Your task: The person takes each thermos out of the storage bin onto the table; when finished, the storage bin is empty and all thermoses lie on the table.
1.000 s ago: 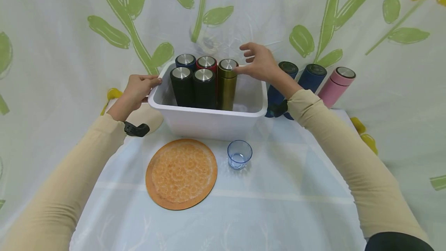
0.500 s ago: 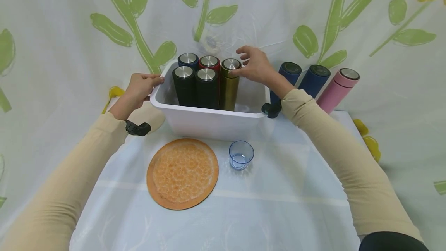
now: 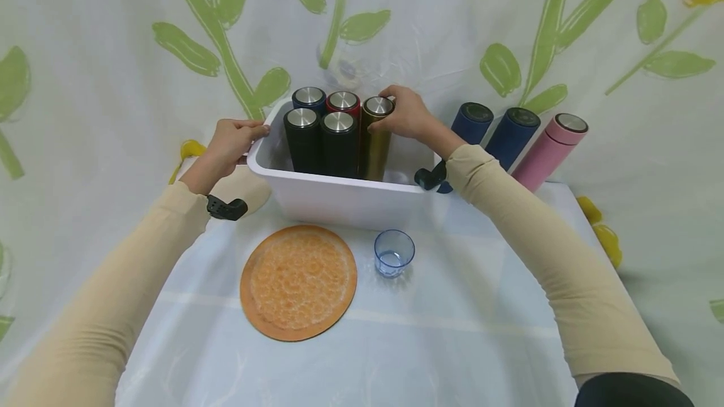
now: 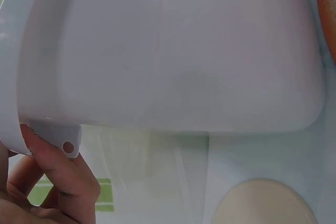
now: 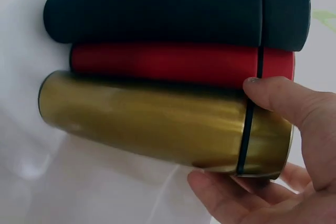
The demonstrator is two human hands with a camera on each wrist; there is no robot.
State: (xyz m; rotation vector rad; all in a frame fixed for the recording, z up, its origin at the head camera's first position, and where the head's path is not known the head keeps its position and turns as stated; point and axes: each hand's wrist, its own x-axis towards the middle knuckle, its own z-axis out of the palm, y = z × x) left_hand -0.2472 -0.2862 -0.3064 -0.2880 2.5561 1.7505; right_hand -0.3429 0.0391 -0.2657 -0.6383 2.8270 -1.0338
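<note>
A white plastic bin (image 3: 339,196) stands at the back of the table with several flasks upright in it. My right hand (image 3: 403,117) grips the top of the gold flask (image 3: 376,143) at the right of the group; thumb and fingers wrap its lid end (image 5: 262,145) in the right wrist view. Beside it stand a red flask (image 3: 342,103), black flasks (image 3: 319,140) and a blue one (image 3: 308,97). My left hand (image 3: 229,141) holds the bin's left rim (image 4: 16,114), fingers curled under the lip.
Two dark blue flasks (image 3: 492,130) and a pink flask (image 3: 551,149) lean against the flowered backdrop right of the bin. An orange round mat (image 3: 298,281) and a small blue glass cup (image 3: 393,252) lie in front of the bin on the pale tablecloth.
My right hand has closed from spread fingers beside the gold flask to a grip round its top. The left hand stays on the bin's rim.
</note>
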